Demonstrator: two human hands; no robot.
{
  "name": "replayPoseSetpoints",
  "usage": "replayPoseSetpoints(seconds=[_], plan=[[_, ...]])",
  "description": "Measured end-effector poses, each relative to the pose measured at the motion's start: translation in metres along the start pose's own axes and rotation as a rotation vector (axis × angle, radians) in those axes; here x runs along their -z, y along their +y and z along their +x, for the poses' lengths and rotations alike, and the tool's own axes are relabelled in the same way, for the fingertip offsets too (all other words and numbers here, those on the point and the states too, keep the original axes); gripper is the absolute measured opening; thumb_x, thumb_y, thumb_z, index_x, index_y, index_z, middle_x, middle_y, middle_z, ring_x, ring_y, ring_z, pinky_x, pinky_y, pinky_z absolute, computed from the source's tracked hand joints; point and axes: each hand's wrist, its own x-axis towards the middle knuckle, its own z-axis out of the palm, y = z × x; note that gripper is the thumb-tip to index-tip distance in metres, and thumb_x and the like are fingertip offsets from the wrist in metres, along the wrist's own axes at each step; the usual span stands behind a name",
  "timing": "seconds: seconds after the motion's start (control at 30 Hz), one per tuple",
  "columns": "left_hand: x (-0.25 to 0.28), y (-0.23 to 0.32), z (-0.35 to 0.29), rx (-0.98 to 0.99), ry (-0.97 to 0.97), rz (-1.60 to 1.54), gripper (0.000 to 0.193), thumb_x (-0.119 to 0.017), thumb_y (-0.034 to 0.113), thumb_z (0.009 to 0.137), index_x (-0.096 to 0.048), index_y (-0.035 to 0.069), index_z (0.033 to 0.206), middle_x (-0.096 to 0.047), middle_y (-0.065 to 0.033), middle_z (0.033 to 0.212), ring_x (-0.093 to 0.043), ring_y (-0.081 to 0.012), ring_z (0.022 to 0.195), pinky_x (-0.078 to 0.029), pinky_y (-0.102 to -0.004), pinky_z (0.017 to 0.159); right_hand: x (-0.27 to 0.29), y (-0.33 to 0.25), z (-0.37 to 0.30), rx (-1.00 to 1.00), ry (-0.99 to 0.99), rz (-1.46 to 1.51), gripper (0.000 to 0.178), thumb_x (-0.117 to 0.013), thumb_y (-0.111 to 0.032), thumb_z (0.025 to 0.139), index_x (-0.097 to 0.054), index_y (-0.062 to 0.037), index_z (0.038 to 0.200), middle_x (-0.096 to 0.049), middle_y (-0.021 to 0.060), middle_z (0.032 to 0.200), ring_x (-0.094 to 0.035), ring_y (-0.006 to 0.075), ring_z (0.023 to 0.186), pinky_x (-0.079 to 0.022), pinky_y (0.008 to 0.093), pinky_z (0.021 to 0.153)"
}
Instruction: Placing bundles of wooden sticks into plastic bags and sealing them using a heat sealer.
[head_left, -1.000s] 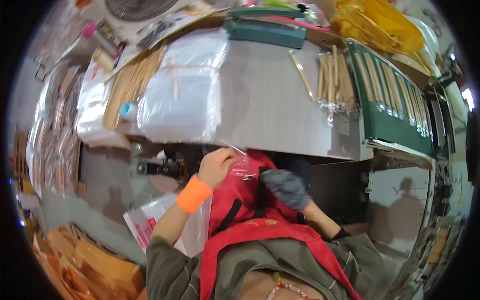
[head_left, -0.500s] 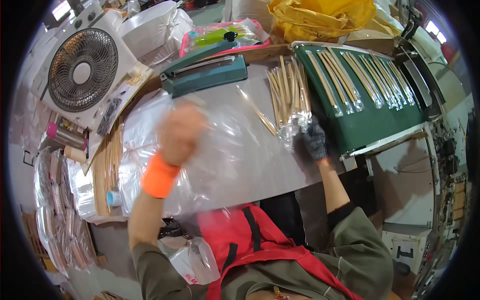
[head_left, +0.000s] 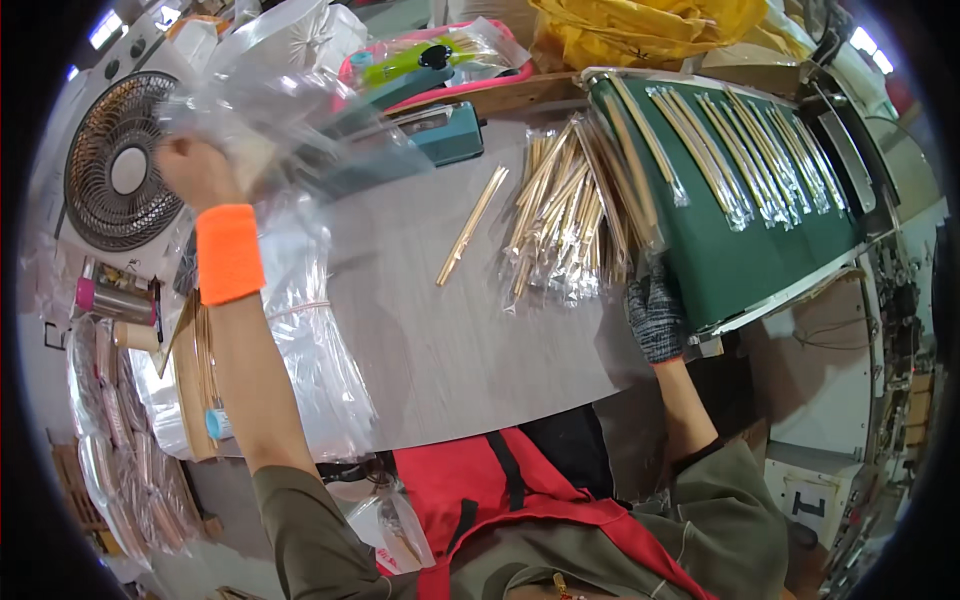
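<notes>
Clear bagged stick packs heaped mid-table; others line the green belt.

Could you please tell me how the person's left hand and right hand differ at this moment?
The left hand is bare, with an orange wristband below it; the right hand wears a dark knitted glove. The left hand is raised and grips a clear plastic bag; the right hand rests low at the edge of the green conveyor belt, beside the bagged bamboo sticks. Both reach over the grey table.
</notes>
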Motion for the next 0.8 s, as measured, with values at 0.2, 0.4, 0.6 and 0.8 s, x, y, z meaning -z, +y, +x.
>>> replayPoseSetpoints(seconds=[0.2, 0.4, 0.6, 0.8], plan=[[0.043, 0.032, -0.157, -0.916, -0.820, -0.073, 0.014, -0.053, 0.007, 0.083, -0.060, 0.009, 0.095, -0.063, -0.0101, 0.088, -0.061, -0.0290, 0.078, -0.050, -0.0344, 0.065, 0.003, 0.009, -0.002, 0.094, 0.085, 0.049, 0.040, -0.055, -0.011, 0.086, -0.048, -0.0016, 0.124, -0.052, 0.0215, 0.121, -0.049, 0.0351, 0.113, -0.039, 0.0400, 0.095], [0.085, -0.017, -0.207, -0.712, -1.344, 0.185, 0.021, -0.057, 0.003, 0.070, -0.061, 0.010, 0.090, -0.060, -0.0084, 0.089, -0.059, -0.0250, 0.081, -0.048, -0.0363, 0.072, 0.004, 0.027, 0.005, 0.091, 0.061, 0.020, 0.038, -0.054, -0.011, 0.088, -0.048, -0.0012, 0.124, -0.054, 0.0206, 0.120, -0.051, 0.0341, 0.112, -0.039, 0.0401, 0.097], [-0.040, 0.034, -0.223, 0.201, -1.228, -0.363, 0.030, -0.060, 0.023, 0.082, -0.059, 0.004, 0.105, -0.061, -0.0113, 0.107, -0.055, -0.0231, 0.105, -0.043, -0.0341, 0.089, -0.007, -0.003, 0.063, 0.195, 0.251, -0.082, 0.043, -0.060, -0.025, 0.085, -0.051, -0.0021, 0.120, -0.059, 0.0195, 0.109, -0.058, 0.0325, 0.098, -0.045, 0.0407, 0.085], [-0.113, 0.074, -0.335, 0.373, -1.274, -0.485, 0.070, -0.060, 0.044, 0.081, -0.038, -0.002, 0.130, -0.042, -0.0248, 0.127, -0.041, -0.0363, 0.119, -0.031, -0.0420, 0.101, -0.055, -0.041, 0.066, 0.106, -0.089, 0.159, 0.059, -0.062, -0.025, 0.076, -0.043, 0.0012, 0.126, -0.056, 0.0205, 0.113, -0.055, 0.0363, 0.099, -0.041, 0.0428, 0.090]])
